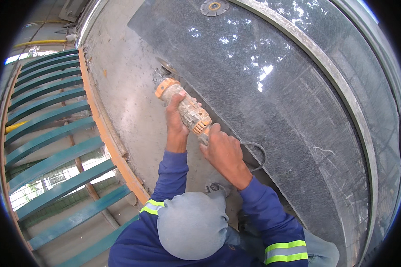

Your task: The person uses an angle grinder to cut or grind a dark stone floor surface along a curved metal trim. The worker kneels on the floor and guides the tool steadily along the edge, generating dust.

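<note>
A dusty orange-and-grey angle grinder (187, 107) is held in both my hands, slanting from upper left to lower right. My left hand (176, 120) wraps round its body behind the orange collar, thumb on top. Closed on its rear end is my right hand (225, 151), beside a dark cord (263, 156) that loops out to the right. The grinder's disc (166, 66) sits by the left edge of a dark speckled stone slab (272, 129); I cannot tell if it touches the stone or spins.
A loose cutting disc (214, 7) lies on the slab's far end. A long pale rail (316, 58) curves along the slab's right side. Dusty concrete floor (124, 89) lies to the left, bordered by a railing with green slats and an orange frame (98, 120).
</note>
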